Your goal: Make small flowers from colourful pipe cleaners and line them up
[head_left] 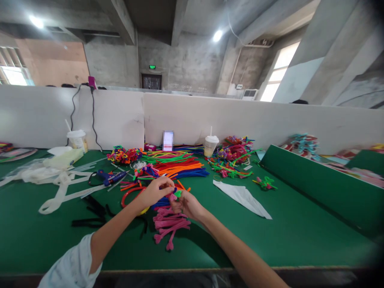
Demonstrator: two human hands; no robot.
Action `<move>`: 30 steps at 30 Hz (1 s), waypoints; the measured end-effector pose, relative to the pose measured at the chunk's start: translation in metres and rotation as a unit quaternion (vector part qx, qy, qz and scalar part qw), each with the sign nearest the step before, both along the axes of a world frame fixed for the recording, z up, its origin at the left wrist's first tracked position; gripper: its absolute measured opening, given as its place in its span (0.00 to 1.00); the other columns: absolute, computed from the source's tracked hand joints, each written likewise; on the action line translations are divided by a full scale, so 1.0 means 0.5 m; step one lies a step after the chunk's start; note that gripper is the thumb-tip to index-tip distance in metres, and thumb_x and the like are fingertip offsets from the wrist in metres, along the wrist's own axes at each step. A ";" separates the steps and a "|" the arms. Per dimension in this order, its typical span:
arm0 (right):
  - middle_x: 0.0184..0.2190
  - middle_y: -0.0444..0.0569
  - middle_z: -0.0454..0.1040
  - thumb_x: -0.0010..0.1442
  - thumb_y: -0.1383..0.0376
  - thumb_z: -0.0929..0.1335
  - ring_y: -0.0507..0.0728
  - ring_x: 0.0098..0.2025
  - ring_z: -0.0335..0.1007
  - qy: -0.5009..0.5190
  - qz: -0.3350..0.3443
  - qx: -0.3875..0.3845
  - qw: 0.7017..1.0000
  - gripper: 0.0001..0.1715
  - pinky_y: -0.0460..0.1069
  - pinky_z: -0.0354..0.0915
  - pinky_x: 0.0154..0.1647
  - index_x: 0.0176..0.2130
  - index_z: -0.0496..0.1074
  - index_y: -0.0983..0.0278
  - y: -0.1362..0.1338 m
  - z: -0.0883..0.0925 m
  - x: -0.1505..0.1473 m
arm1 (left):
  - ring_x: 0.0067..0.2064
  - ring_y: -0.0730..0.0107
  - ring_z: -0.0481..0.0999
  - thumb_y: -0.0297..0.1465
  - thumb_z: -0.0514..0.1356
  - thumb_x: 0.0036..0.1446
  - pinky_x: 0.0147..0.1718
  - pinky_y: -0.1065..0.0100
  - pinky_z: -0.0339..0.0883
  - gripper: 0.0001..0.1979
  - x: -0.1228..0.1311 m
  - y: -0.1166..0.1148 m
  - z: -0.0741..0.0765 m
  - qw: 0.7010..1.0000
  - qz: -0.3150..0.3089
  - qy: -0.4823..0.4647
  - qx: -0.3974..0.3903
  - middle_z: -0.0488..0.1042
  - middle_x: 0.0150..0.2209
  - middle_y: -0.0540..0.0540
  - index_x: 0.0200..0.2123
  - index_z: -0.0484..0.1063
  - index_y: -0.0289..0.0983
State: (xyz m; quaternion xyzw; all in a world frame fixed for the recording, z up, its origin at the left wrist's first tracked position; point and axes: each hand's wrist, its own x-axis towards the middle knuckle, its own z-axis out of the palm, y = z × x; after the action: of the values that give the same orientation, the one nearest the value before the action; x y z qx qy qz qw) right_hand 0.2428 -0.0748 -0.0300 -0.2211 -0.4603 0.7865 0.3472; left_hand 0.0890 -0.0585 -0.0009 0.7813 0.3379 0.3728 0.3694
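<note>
Over the middle of the green table, my left hand (158,191) and my right hand (189,205) meet around a small piece of bent pipe cleaners (177,194) in pink, green and dark blue. The fingers of both hands are closed on it, partly hiding it. Just below them lies a pile of pink pipe cleaners (171,226), some with heart-shaped ends. Blue pipe cleaners (192,172) and orange ones (171,170) spread out beyond the hands. A red ring-shaped loop (127,196) sits beside my left forearm.
A blue glue gun (111,177) lies left, near white ribbon (61,192) and black pipe cleaners (90,220). Two lidded cups stand at the back, the right one (211,145) near a phone (168,141). White cloth or paper (241,198) lies right, before a green divider (315,184).
</note>
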 end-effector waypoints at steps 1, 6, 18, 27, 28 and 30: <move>0.13 0.37 0.49 0.37 0.68 0.58 0.45 0.16 0.38 0.006 0.001 -0.003 1.000 0.02 0.43 0.39 0.17 0.19 0.57 0.65 0.000 0.000 0.000 | 0.28 0.75 0.64 0.32 0.55 0.52 0.28 0.73 0.57 0.07 0.000 0.001 -0.001 1.000 -0.001 -0.001 -0.001 0.65 0.26 0.51 0.30 0.67 0.34; 0.14 0.36 0.51 0.40 0.70 0.61 0.45 0.16 0.40 0.018 -0.010 0.000 1.000 0.02 0.43 0.40 0.17 0.22 0.60 0.65 0.000 0.000 -0.001 | 0.27 0.76 0.63 0.33 0.55 0.52 0.28 0.73 0.57 0.08 -0.001 0.004 -0.005 1.000 0.001 -0.006 0.000 0.65 0.26 0.51 0.29 0.67 0.34; 0.15 0.36 0.51 0.46 0.64 0.67 0.45 0.17 0.43 0.024 0.004 0.015 1.000 0.09 0.43 0.46 0.19 0.23 0.61 0.65 -0.006 0.003 -0.001 | 0.26 0.76 0.63 0.36 0.55 0.52 0.26 0.74 0.58 0.10 0.004 -0.006 0.006 0.999 -0.012 -0.029 -0.031 0.64 0.24 0.52 0.29 0.65 0.33; 0.15 0.37 0.52 0.46 0.62 0.68 0.46 0.18 0.44 0.017 -0.024 0.035 0.999 0.11 0.44 0.51 0.20 0.23 0.62 0.65 -0.009 0.011 0.000 | 0.29 0.73 0.64 0.34 0.49 0.57 0.30 0.72 0.58 0.12 0.003 -0.006 0.001 0.998 0.052 -0.027 0.029 0.67 0.28 0.49 0.31 0.68 0.34; 0.15 0.37 0.53 0.46 0.62 0.68 0.46 0.18 0.45 0.015 -0.024 0.038 0.999 0.11 0.44 0.52 0.20 0.23 0.62 0.65 -0.009 0.012 0.001 | 0.30 0.73 0.65 0.33 0.49 0.57 0.30 0.72 0.59 0.11 0.003 -0.008 0.001 0.996 0.069 -0.032 0.041 0.67 0.28 0.49 0.31 0.68 0.34; 0.15 0.37 0.54 0.46 0.61 0.67 0.46 0.18 0.46 0.013 -0.025 0.042 0.999 0.11 0.44 0.52 0.20 0.24 0.62 0.65 -0.009 0.013 0.000 | 0.30 0.72 0.65 0.32 0.49 0.56 0.31 0.71 0.59 0.10 0.003 -0.012 0.002 0.993 0.091 -0.035 0.066 0.67 0.29 0.49 0.30 0.67 0.35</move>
State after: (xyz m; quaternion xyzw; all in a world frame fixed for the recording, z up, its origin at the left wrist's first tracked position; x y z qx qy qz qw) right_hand 0.2430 -0.0794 -0.0234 -0.2078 -0.4825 0.7606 0.3815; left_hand 0.0907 -0.0645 0.0001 0.7562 0.3691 0.4537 0.2934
